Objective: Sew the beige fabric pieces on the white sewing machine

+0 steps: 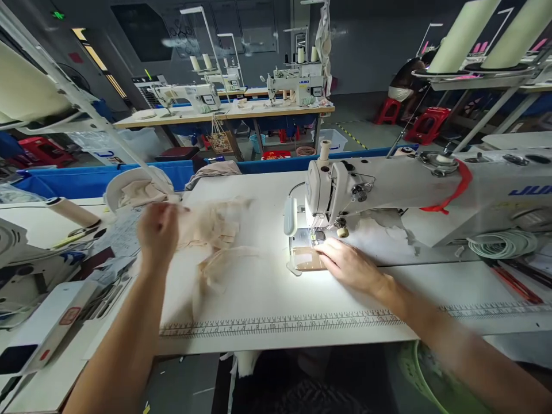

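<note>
My left hand [158,233] is raised over the left part of the sewing table, its fingers curled into a fist and smeared by motion. Thin beige fabric [215,227] trails from it to the right, also blurred, in loose folds above the white tabletop [267,305]. My right hand [351,264] lies low at the sewing machine [340,192], fingers stretched toward the presser foot [318,234]. Its fingertips rest by the needle plate, at the edge of a brownish patch [307,260] under a clear guard. I see nothing held there.
A round white container [112,192] with beige cloth stands at the back left, near a thread cone [73,211]. A printed ruler [276,326] runs along the front edge. Red-handled tweezers [517,282] and a coiled pale cord [502,244] lie right. A person [405,80] sits far back.
</note>
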`<state>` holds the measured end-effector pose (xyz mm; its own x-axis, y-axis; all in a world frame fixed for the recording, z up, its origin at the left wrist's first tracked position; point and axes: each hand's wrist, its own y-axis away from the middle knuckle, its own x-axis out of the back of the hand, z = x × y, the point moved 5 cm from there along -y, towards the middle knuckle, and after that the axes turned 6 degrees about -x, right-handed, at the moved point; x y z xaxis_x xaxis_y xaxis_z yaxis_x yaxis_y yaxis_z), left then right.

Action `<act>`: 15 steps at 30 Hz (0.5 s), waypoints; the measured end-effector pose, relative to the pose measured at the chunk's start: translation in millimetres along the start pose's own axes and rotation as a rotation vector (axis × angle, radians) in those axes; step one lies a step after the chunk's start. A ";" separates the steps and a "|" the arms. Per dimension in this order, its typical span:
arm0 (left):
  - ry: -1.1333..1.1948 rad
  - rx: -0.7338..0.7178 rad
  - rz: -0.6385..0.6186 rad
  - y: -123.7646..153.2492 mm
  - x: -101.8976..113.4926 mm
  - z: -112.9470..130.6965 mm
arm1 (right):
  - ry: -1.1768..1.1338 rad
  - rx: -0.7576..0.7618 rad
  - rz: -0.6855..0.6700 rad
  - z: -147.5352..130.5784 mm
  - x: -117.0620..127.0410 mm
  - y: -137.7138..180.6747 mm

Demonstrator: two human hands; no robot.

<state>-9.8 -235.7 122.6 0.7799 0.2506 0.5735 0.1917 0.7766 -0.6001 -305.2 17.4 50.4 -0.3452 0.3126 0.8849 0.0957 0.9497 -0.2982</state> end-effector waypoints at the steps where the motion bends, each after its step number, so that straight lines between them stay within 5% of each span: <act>1: 0.033 0.058 0.025 1.6 11.2 2.7 | -0.008 0.022 -0.021 -1.2 0.7 1.5; 4: 0.089 0.040 -0.242 22.6 8.0 27.4 | 0.002 0.108 -0.021 -8.7 -0.4 6.3; 8: 0.148 -0.197 -0.883 80.3 -54.1 69.3 | 0.141 0.162 -0.004 -17.5 -7.2 10.7; 10: 0.158 -0.261 -0.968 91.8 -79.9 76.5 | 0.238 0.185 0.007 -20.4 -9.9 11.3; 15: 0.150 -0.311 -0.881 72.4 -104.5 86.2 | 0.347 0.175 0.040 -20.1 -13.0 6.7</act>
<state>-128.8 -155.8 67.3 0.3430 -0.4465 0.8264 0.8816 0.4566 -0.1192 -281.3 20.1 44.1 -0.0053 0.3654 0.9308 -0.0684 0.9285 -0.3649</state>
